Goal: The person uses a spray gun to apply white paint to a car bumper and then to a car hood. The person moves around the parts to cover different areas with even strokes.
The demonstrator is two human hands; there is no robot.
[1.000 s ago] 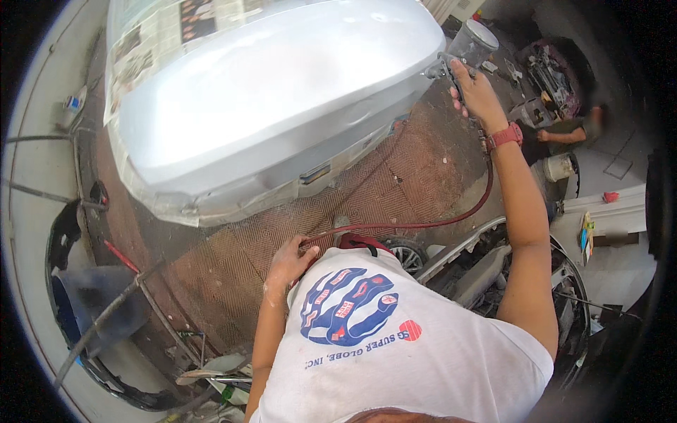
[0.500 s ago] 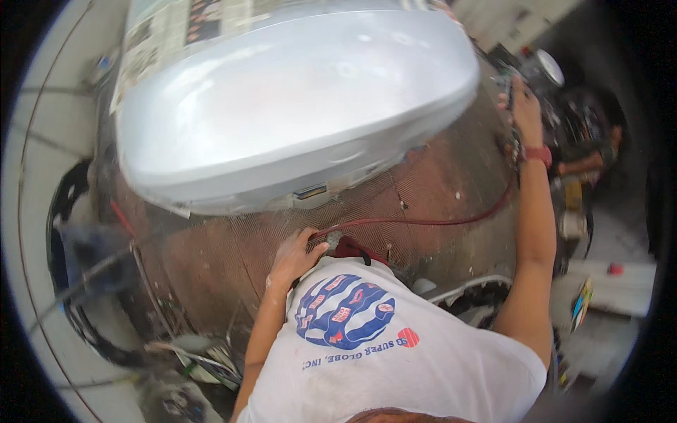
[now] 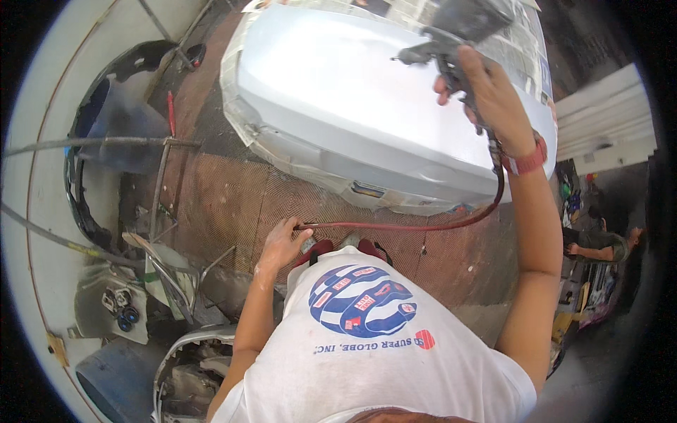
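My right hand (image 3: pixel 486 99) is wrapped round the handle of a spray gun (image 3: pixel 444 60), held over the panel with its nozzle pointing left. A dark cup (image 3: pixel 471 20), blurred, sits on top of the gun. From the grip, a red hose (image 3: pixel 395 226) loops down and crosses to my left hand (image 3: pixel 282 245), whose fingers are closed on it near my waist. Under the gun lies a large, smooth, silver-white car panel (image 3: pixel 338 84) with rounded corners, apart from both hands. Masking newspaper (image 3: pixel 525 53) shows beyond the panel and along its near lower edge.
On the left stand a metal pipe frame (image 3: pixel 106 142), a black bumper-like part (image 3: pixel 74 190) and a blue drum (image 3: pixel 123 381). Loose car parts (image 3: pixel 201 370) lie at lower left. At far right, another person (image 3: pixel 599 243) is near cluttered tools. The floor (image 3: pixel 226 204) is textured and reddish.
My right hand has swung the spray gun from beyond the panel's right end to over the panel. The view has turned, and the panel appears farther right. My left hand still holds the hose.
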